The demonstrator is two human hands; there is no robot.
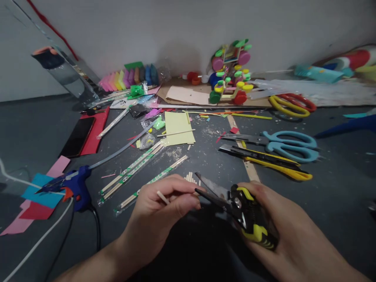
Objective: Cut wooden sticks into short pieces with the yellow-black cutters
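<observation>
My left hand [160,213] pinches a thin wooden stick [162,197] between thumb and fingers; one end pokes out, and the rest is hidden by the fingers. My right hand [282,227] is wrapped round black-and-yellow snips [238,207]. Their blades are parted and point left, with the lower tip at my left fingertips; whether it touches the stick I cannot tell. Just behind the left fingers lie several short cut stick pieces [191,178]. Chopsticks in green-printed wrappers [132,172] lie to the left, with another wrapped set [154,181] nearer my left hand.
A blue glue gun [80,188] with cables lies at left, near a phone [78,135]. Blue-handled scissors [290,145] and a yellow cutter knife [276,166] lie at right. Yellow paper [178,127] is mid-table. Small wheeled models [232,84] stand by the wall.
</observation>
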